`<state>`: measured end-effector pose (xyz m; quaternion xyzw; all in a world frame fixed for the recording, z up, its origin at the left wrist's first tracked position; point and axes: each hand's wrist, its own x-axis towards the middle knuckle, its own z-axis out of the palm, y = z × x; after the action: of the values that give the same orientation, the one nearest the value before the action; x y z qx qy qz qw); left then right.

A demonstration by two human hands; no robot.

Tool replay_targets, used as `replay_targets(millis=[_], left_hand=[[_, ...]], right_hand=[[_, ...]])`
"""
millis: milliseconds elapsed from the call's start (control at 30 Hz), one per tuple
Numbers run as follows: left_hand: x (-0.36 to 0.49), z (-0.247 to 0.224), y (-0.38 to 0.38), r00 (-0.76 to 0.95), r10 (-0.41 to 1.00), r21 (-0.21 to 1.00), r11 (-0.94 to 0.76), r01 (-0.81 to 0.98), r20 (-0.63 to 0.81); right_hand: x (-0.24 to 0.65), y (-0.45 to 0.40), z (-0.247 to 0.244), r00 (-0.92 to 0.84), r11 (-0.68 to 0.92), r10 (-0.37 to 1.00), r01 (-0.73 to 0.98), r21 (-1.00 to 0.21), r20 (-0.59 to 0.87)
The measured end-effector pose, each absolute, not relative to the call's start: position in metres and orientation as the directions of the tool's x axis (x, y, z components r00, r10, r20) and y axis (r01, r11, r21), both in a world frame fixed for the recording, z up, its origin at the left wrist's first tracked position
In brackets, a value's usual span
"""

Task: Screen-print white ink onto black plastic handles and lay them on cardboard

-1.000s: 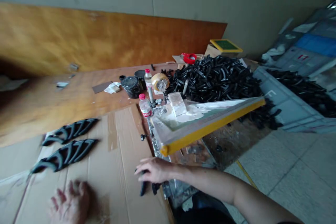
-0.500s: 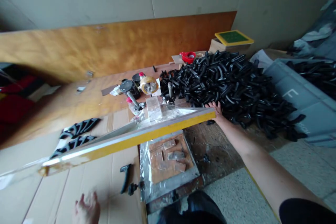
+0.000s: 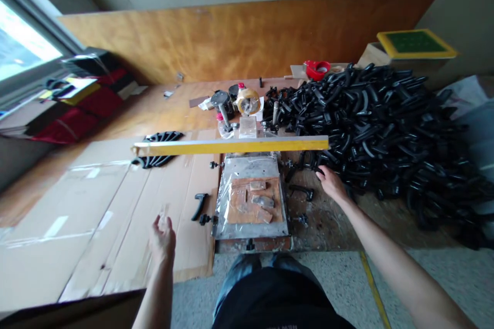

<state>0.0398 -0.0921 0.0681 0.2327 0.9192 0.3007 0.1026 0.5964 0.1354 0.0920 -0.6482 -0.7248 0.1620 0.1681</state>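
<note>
My right hand (image 3: pixel 331 184) is at the near left edge of a heap of black plastic handles (image 3: pixel 370 128), fingers closed on a black handle (image 3: pixel 311 160) there. My left hand (image 3: pixel 164 240) hovers over the cardboard sheet (image 3: pixel 127 216), palm up, fingers loosely curled and apart; a faint pale patch at its fingertips is too blurred to name. Between the hands lies a metal plate (image 3: pixel 227 169) with several small blocks (image 3: pixel 263 201) on its brown board. A long yellow-edged frame (image 3: pixel 239 146) is raised above the plate's far end. One curved black handle (image 3: pixel 199 206) lies left of the plate.
A row of black handles (image 3: pixel 158 160) lies on the cardboard, partly behind the frame. Tape rolls (image 3: pixel 247 101), dark pots (image 3: pixel 221 100) and a red tape dispenser (image 3: pixel 317 69) stand farther back. Red and black boxes (image 3: pixel 77 113) are at left, a grey crate (image 3: pixel 484 133) at right.
My view has swung left and levelled out. My right hand has gone from open against the heap's edge to closed on a handle. My left hand has risen further into view.
</note>
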Motion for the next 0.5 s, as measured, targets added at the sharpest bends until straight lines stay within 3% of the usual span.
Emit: replay_targets(millis=[100,200,267,367,500], left_hand=[[0.050,0.086,-0.071,-0.888,0.457,0.782,0.574,0.244,-0.059],[0.066,0.109,-0.037,-0.833,0.554,0.925,0.320,0.204,-0.008],[0.080,0.132,-0.013,-0.777,0.630,0.967,0.190,0.172,0.014],[0.104,0.179,0.019,-0.684,0.726,0.995,0.005,0.102,0.066],[0.133,0.242,0.049,-0.565,0.794,0.973,-0.213,0.085,0.223]], right_hand=[[0.555,0.114,0.112,-0.193,0.174,0.980,0.719,-0.673,0.047],[0.490,0.082,0.127,-0.453,0.306,0.892,0.609,-0.732,-0.004],[0.446,0.066,0.130,-0.569,0.418,0.821,0.654,-0.630,-0.045],[0.401,0.060,0.124,-0.629,0.576,0.776,0.738,-0.352,-0.049],[0.382,0.062,0.114,-0.601,0.596,0.800,0.792,-0.133,0.005]])
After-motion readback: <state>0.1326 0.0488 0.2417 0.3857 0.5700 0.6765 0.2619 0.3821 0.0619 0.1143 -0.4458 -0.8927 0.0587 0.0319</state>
